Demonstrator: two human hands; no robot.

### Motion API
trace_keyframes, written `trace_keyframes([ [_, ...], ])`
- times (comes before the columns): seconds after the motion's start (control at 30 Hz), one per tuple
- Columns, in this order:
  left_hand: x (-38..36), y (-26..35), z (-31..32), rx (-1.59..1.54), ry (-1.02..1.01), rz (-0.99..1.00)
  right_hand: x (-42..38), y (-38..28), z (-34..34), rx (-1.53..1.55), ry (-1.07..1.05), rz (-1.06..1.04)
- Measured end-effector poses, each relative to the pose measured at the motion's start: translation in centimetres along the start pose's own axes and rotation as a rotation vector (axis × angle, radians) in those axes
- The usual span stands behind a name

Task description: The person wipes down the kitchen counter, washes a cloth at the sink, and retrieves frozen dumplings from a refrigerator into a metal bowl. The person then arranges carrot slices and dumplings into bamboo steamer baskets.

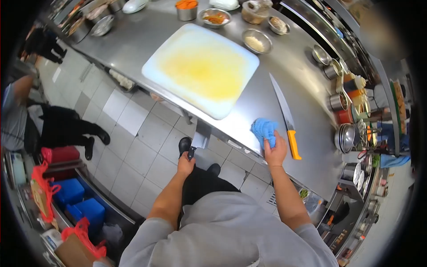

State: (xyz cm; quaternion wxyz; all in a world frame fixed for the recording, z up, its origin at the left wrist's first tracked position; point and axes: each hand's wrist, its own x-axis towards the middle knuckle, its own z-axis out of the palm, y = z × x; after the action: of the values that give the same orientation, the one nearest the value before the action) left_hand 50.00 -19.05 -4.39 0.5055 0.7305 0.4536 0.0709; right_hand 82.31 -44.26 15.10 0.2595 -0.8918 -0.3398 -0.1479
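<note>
My left hand (186, 163) is closed round the black handle of a cleaver (201, 137), its broad blade pointing up beside the table edge. A blue cloth (264, 131) is bunched in my right hand (275, 149), resting on the steel table (307, 142) near its front edge. Just right of that hand lies a long knife (284, 109) with a yellow handle, its tip pointing away from me. A white cutting board (202, 69) with a yellow stain sits on the table, ahead and to the left of the cloth.
Bowls and a tin of orange pieces (187, 10) line the table's far side. Pots and bottles stand at the right. A person (58, 127) in dark trousers is at the left, near blue containers (86, 213). Another person (42, 42) stands farther back.
</note>
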Motion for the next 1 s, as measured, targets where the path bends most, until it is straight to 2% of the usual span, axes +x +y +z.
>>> trace_keyframes([
  [0.07,4.2,-0.6,2.2,0.106,0.049,0.028,-0.1,0.5,0.0,-0.011,0.005,0.019],
  [0.17,10.3,3.1,2.5,0.124,-0.095,-0.059,0.1,0.8,0.4,-0.029,0.007,-0.006],
  [0.23,13.3,3.6,3.7,0.092,-0.085,-0.024,0.0,1.0,0.3,-0.042,-0.012,0.017],
  [0.27,15.5,3.3,4.5,0.056,-0.062,-0.001,0.1,0.9,0.3,-0.043,-0.04,0.029],
  [0.3,18.7,-0.7,7.1,-0.065,-0.089,-0.076,0.1,0.8,0.4,-0.037,-0.019,0.028],
  [0.33,18.8,2.5,6.5,0.096,-0.109,0.017,0.4,0.9,0.3,-0.048,0.01,0.027],
  [0.4,22.7,0.7,9.3,0.553,-0.102,0.314,0.4,0.6,-0.1,-0.039,-0.045,0.028],
  [0.6,27.8,3.3,12.1,0.422,-0.156,0.227,0.9,0.5,-0.4,-0.067,-0.051,0.032],
  [0.77,24.1,3.2,11.1,0.19,-0.304,0.245,1.6,-0.2,-1.1,-0.058,0.0,0.018],
  [0.83,20.8,3.3,8.4,-0.005,-0.5,0.233,1.7,-0.2,-1.5,-0.058,0.016,0.018],
  [0.87,16.7,8.4,3.3,0.18,-0.721,0.153,1.7,-0.3,-1.7,-0.074,-0.012,0.041],
  [0.93,14.9,16.1,-5.4,0.373,-1.426,0.006,1.8,-0.5,-2.0,-0.087,-0.015,0.067],
  [1.0,13.6,28.4,-14.2,0.457,-1.623,-0.095,1.9,-0.7,-2.1,-0.11,-0.023,0.079],
])
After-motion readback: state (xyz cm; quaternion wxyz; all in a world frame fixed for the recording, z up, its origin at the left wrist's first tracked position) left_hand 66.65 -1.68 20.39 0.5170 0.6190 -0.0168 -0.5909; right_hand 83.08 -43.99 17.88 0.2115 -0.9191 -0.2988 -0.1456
